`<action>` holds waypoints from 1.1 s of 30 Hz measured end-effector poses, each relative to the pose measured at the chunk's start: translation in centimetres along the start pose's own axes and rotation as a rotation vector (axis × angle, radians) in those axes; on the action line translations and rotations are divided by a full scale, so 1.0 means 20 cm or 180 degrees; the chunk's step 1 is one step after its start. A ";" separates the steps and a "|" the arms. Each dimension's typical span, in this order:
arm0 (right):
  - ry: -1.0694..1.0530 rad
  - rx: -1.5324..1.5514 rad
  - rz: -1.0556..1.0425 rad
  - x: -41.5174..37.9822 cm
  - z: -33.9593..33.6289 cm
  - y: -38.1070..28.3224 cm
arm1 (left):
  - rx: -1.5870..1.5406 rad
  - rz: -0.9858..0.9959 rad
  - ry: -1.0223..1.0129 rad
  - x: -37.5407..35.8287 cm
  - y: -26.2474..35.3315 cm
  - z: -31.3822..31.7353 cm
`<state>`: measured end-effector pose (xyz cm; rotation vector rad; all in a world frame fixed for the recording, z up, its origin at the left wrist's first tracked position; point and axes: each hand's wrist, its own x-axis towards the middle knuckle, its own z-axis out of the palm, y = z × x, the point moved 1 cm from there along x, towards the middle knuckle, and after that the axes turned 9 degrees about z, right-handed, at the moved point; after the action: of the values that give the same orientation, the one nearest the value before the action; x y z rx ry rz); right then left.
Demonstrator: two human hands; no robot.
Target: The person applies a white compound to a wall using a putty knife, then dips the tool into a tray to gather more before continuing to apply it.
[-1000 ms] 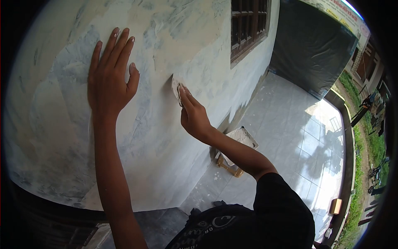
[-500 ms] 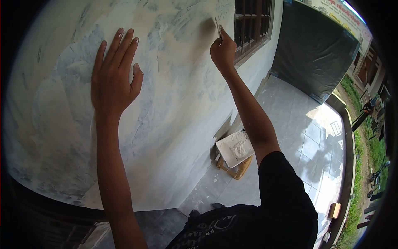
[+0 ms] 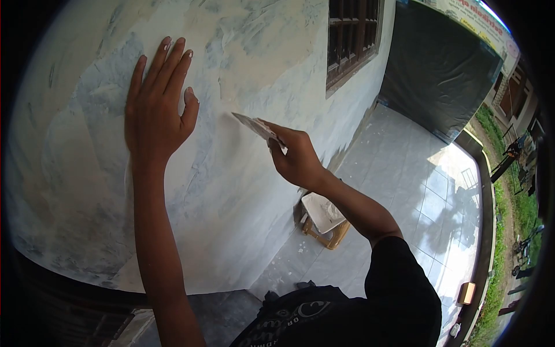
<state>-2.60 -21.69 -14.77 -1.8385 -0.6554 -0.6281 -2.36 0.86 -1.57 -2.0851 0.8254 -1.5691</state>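
My left hand [image 3: 157, 107] lies flat on the wall [image 3: 191, 243], fingers pointing up and a little apart, with white specks on the fingertips. In my right hand [image 3: 298, 156] is a putty knife [image 3: 254, 125], gripped between thumb and fingers. Its thin blade points up and left, close to the wall, and carries some pale filler. Patchy white and grey-blue filler covers the wall around both hands, with rough edges above the blade. Below my right forearm, a white tray [image 3: 319, 213] with white paste rests on a brown stool [image 3: 332, 237].
A barred window [image 3: 351, 43] with a wooden frame is set in the wall at upper right. Beyond it hangs a dark plastic sheet [image 3: 439, 69]. Grey floor tiles [image 3: 381, 156] stretch to a low curb, where a small box [image 3: 466, 293] stands. White drips spot the floor beside the stool.
My right hand has come down and to the left with the putty knife, from beside the window to mid-wall. The left hand has stayed nearly still on the wall.
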 end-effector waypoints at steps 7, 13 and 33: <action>0.2102 -0.1092 -0.0368 0.83 -0.43 0.29 | -0.0005 -0.0015 -0.0100 0.00 0.00 0.00; 0.1805 -0.1573 -0.0844 0.67 -0.06 0.29 | -0.0019 -0.0015 -0.0160 -0.01 0.00 0.01; 0.2220 -0.1318 -0.0578 0.89 -0.38 0.20 | -0.0107 -0.0050 -0.0083 0.00 0.00 0.01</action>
<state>11.93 -27.41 -2.71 -1.7607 -0.2265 -1.5250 -2.22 0.87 -1.70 -2.1362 0.8338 -1.5429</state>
